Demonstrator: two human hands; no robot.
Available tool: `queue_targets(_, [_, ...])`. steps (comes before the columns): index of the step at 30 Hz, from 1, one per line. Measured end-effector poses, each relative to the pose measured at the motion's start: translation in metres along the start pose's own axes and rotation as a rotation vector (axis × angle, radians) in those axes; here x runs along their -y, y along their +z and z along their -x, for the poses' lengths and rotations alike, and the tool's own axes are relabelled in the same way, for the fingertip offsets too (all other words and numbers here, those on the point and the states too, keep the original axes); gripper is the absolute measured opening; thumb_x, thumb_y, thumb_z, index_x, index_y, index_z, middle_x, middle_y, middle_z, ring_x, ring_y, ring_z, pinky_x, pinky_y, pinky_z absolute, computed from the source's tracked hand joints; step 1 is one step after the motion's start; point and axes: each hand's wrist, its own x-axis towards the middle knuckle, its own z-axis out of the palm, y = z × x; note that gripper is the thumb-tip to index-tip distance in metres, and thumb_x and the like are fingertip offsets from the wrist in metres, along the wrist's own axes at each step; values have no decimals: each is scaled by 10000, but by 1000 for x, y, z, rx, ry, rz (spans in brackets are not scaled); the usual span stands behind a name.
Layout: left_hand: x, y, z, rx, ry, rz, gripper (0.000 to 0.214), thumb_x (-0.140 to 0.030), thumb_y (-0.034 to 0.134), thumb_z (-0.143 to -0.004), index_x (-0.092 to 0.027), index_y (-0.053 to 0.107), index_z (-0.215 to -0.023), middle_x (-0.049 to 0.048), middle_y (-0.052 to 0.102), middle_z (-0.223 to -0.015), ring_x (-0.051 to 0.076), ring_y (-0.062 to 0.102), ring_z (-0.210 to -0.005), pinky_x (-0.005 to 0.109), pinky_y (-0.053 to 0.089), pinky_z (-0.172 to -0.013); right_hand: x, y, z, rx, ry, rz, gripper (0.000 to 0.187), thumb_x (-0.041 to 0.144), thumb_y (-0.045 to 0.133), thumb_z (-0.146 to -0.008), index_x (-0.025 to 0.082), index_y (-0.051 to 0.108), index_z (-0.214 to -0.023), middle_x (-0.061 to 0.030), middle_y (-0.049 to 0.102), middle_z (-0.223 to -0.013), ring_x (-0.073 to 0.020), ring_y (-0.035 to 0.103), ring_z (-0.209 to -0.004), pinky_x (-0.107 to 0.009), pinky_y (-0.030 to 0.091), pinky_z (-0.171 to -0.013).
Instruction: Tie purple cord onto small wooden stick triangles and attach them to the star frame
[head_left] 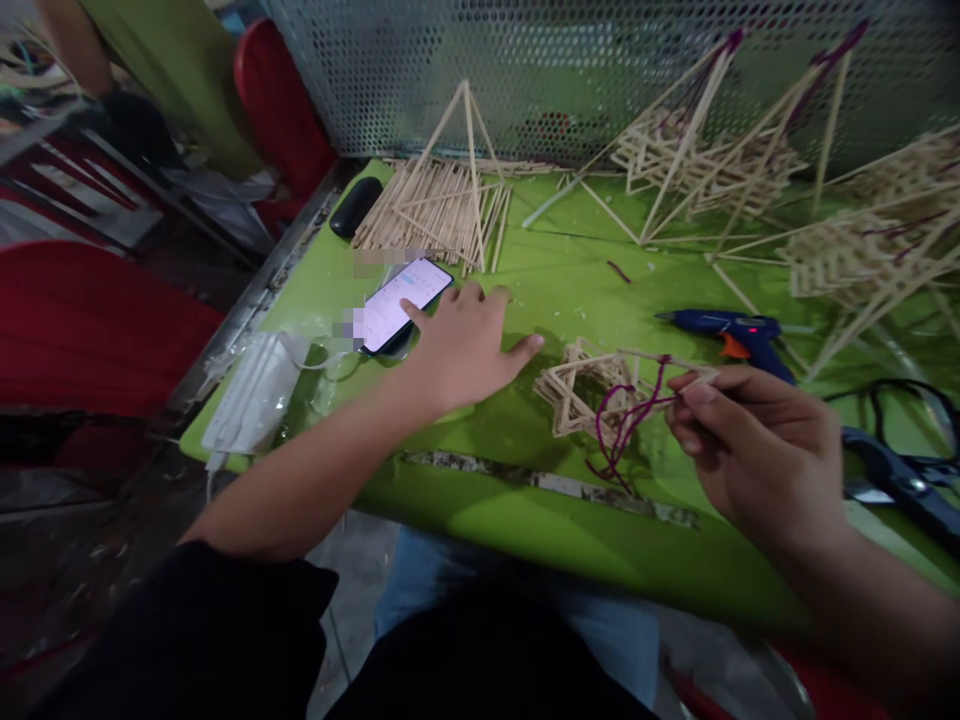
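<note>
My left hand [469, 345] reaches over a lit smartphone [397, 310] lying on the green tabletop, one fingertip on its screen and the other fingers spread. My right hand [757, 450] pinches thin wooden sticks [637, 354] that have purple yarn [619, 425] knotted round them, its loose ends hanging down. Just left of that hand lies a small star-shaped stack of sticks [559, 395]; whether it is joined to the held sticks, I cannot tell. A blue glue gun [724, 325] with an orange trigger and a red light rests beyond my right hand.
Loose sticks [427, 205] lie beside a black case [356, 207] at the back left. Larger stick structures [705, 165] with purple yarn stand back right. Dark-handled scissors [892, 475] lie right. A white packet [259, 390] and cable sit left. Red chairs [90, 320] and a perforated panel [540, 80] border the table.
</note>
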Motion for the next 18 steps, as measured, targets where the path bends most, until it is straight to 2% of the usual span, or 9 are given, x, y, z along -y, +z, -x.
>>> queue_targets(7, [8, -5, -7, 119, -65, 34, 818, -723, 619, -1138, -197, 533, -1759, 336, 459, -1818, 662, 498, -1631, 1107, 279, -1205, 3, 1, 2, 7, -6, -26, 259, 288, 1112, -778, 181, 895, -870, -86, 816, -894, -97, 639, -571, -189, 482, -467])
queue_targets(10, [4, -4, -1, -46, -15, -12, 739, -651, 675, -1131, -167, 600, -1686, 330, 547, -1741, 659, 490, -1627, 1117, 195, -1230, 3, 2, 2, 1, -7, -31, 252, 280, 1110, -771, 185, 896, -865, -79, 819, -898, -94, 642, -573, -185, 482, -468])
queue_targets(12, [-2, -1, 4, -186, 58, 5, 571, -547, 707, -1133, -174, 686, -1565, 279, 668, -1620, 594, 565, -1574, 1076, 164, -1290, 2, 2, 1, 13, -15, -25, 237, 281, 1102, -784, 189, 900, -870, -82, 824, -894, -95, 638, -575, -184, 482, -469])
queue_targets(13, [-5, 1, 6, -232, 105, 46, 461, -483, 706, -1138, -180, 727, -1485, 242, 729, -1540, 536, 629, -1516, 1022, 211, -1328, 2, 2, 1, 19, -19, -23, 231, 282, 1098, -790, 191, 903, -873, -83, 826, -892, -96, 637, -577, -184, 482, -470])
queue_targets(15, [-11, 7, 10, -275, 219, 183, 249, -345, 666, -1144, -185, 787, -1291, 164, 826, -1331, 396, 754, -1312, 829, 434, -1325, 1, 2, 1, 24, -21, -17, 226, 289, 1094, -799, 195, 908, -885, -83, 828, -892, -97, 633, -579, -188, 481, -470])
queue_targets(17, [-15, 13, 14, -289, 339, 339, 187, -251, 623, -1131, -188, 797, -1100, 111, 853, -1120, 291, 790, -1079, 581, 616, -1122, 0, 1, 1, 19, -18, -12, 229, 295, 1094, -800, 198, 907, -890, -83, 830, -898, -100, 628, -579, -195, 479, -469])
queue_targets(18, [-16, 15, 15, -289, 388, 415, 199, -230, 610, -1122, -188, 789, -1045, 98, 850, -1053, 259, 784, -994, 489, 634, -997, 0, 1, 1, 17, -16, -11, 233, 298, 1096, -798, 200, 906, -890, -82, 832, -900, -101, 625, -578, -197, 476, -467])
